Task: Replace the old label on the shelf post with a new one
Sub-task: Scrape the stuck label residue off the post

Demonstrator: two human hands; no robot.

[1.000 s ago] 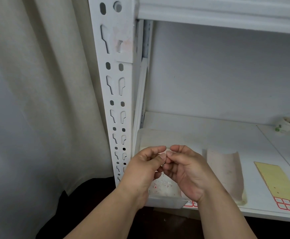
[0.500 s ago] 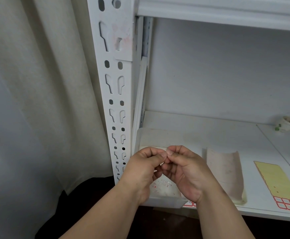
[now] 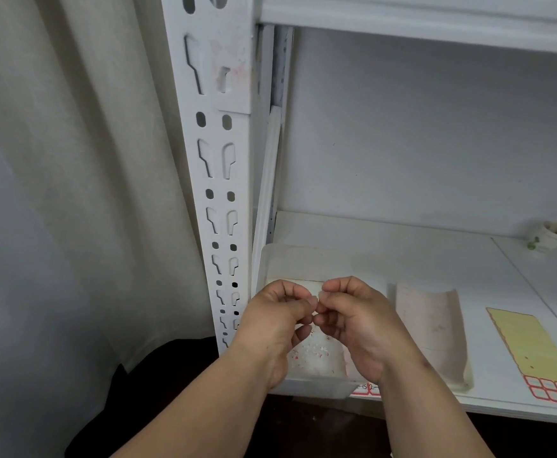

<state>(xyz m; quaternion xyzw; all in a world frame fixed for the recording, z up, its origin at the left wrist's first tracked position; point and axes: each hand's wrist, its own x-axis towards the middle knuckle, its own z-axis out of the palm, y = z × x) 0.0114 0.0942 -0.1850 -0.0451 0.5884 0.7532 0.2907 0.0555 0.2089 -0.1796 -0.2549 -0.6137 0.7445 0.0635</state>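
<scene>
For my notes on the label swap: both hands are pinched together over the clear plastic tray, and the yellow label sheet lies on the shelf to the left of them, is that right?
Not quite. In the head view the yellow label sheet lies on the shelf to the right of the hands, not the left. The rest holds: the left hand and right hand are pinched together over the clear plastic tray.

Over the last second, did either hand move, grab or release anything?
Barely. Left hand and right hand stay pinched together over the clear tray, fingertips fidgeting on something too small to identify. Nothing visibly released. Shelf post, curled backing paper and yellow label sheet are unchanged.
</scene>
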